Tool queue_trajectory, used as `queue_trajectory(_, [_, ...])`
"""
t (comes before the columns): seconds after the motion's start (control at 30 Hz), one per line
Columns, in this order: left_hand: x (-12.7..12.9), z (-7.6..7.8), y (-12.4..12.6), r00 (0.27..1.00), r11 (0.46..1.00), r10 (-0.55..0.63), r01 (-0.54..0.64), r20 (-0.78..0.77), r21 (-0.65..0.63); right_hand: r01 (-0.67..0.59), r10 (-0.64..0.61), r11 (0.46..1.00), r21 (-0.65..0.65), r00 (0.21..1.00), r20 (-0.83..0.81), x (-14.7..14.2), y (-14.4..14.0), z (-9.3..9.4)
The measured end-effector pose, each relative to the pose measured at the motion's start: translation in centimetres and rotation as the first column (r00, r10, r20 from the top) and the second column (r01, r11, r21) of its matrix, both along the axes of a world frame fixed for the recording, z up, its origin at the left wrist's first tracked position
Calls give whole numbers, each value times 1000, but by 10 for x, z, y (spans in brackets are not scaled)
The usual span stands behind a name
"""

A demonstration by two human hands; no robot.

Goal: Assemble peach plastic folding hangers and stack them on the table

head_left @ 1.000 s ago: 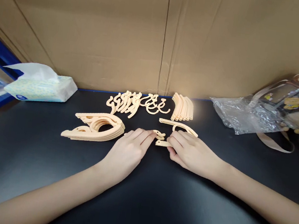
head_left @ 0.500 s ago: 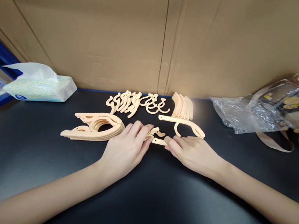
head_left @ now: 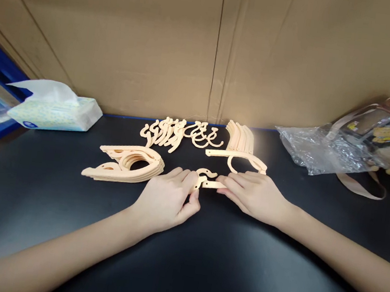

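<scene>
Two bare hands meet over a small peach-coloured plastic hook piece near the middle of the black counter; the left hand curls its fingers around the piece's left end, thumb pressed in beside them; the right hand pinches the right end between flat, narrowly spaced fingertips; the piece lies low against the counter, spanning the gap between the hands. Just behind the right hand lies a long curved hanger arm; to the left of the left hand sits a stack of curved hanger bodies. Toward the back edge lie a row of loose hooks and a bundle of straight strips. A tissue pack rests at the back left corner; a crumpled clear plastic bag lies at the back right; a cardboard wall stands behind everything.
</scene>
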State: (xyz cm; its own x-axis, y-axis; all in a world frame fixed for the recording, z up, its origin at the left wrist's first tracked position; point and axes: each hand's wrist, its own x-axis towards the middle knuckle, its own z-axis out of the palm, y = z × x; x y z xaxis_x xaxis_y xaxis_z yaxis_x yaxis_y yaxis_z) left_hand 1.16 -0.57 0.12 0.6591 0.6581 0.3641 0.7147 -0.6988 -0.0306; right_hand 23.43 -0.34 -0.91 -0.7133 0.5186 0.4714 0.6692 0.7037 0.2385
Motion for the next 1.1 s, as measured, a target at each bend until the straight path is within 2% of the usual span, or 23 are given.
queue_trajectory(0.4, [-3,-2,1,996,990,-90,91,17,-104,-14,14,1000,6,1000,10,-1,-3,3])
queue_trajectory(0.63, [-4,-6,4,993,997,-67,64,-98,-33,-37,39,997,63,999,-31,-1,-5,1])
queue_trajectory(0.8, [-4,-7,6,993,995,-86,81,-86,-55,-24,27,994,104,999,-34,-2,-8,1])
queue_trajectory(1.1, [-4,-4,7,991,990,-90,77,-104,-120,-42,46,994,97,998,-42,-2,-8,2])
